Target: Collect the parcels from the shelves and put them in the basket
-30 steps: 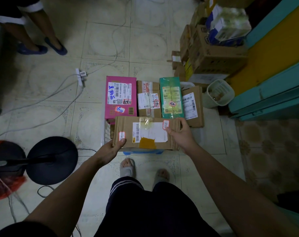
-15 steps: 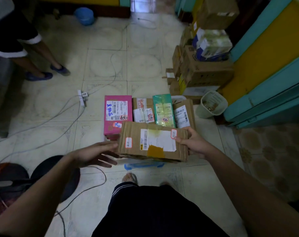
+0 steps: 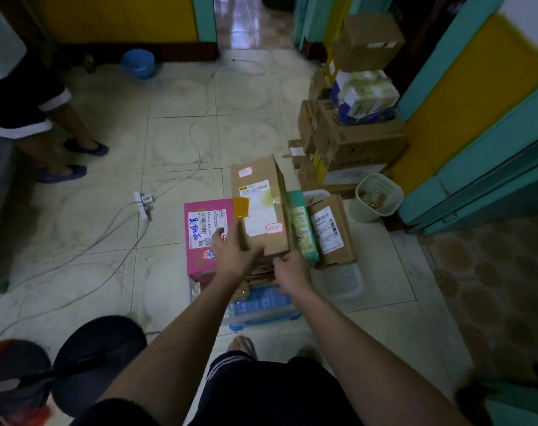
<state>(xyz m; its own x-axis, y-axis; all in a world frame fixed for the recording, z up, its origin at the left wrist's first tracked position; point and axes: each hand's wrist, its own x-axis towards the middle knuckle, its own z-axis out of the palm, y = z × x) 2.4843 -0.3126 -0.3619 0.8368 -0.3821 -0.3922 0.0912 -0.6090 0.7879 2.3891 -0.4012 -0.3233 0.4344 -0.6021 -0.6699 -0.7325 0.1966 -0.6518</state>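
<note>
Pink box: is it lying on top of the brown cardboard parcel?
No. The brown cardboard parcel overlaps the pink box from above, with both hands at the parcel's near end.

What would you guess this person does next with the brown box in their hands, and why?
Probably lower the brown box into the row between the pink box and the green packet. It stands on end above that gap, with the left hand and the right hand at its near end.
</note>
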